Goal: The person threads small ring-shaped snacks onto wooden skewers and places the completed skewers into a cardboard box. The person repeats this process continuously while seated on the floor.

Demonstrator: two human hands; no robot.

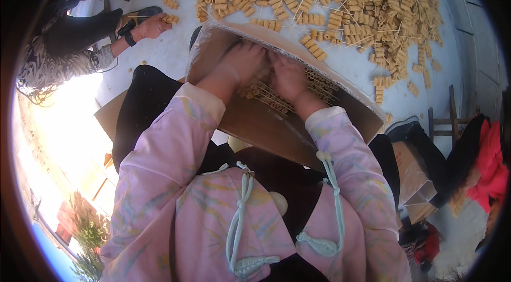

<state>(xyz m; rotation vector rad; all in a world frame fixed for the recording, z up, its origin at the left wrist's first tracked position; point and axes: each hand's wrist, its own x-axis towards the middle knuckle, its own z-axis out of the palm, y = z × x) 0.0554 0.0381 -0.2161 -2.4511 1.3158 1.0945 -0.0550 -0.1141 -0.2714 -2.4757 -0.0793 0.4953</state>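
Both of my hands reach down into an open cardboard box (271, 135) held in front of my lap. Inside lie rows of skewers (266, 95) threaded with tan, ridged, tube-shaped pieces. My left hand (245, 62) is near the box's far left inner wall, its fingers dim and blurred. Close beside it, my right hand (289, 76) is over the skewers by the far wall, fingers pointing down and partly hidden. I cannot make out whether either hand grips a skewer.
Beyond the box, a large heap of similar skewers (351, 7) covers the pale tabletop (159, 50). At the left, another person's hands (151, 25) handle skewers. A wooden stool (451, 122) stands at the right, near another person's dark-clad leg (426, 154) and a cardboard carton (412, 175).
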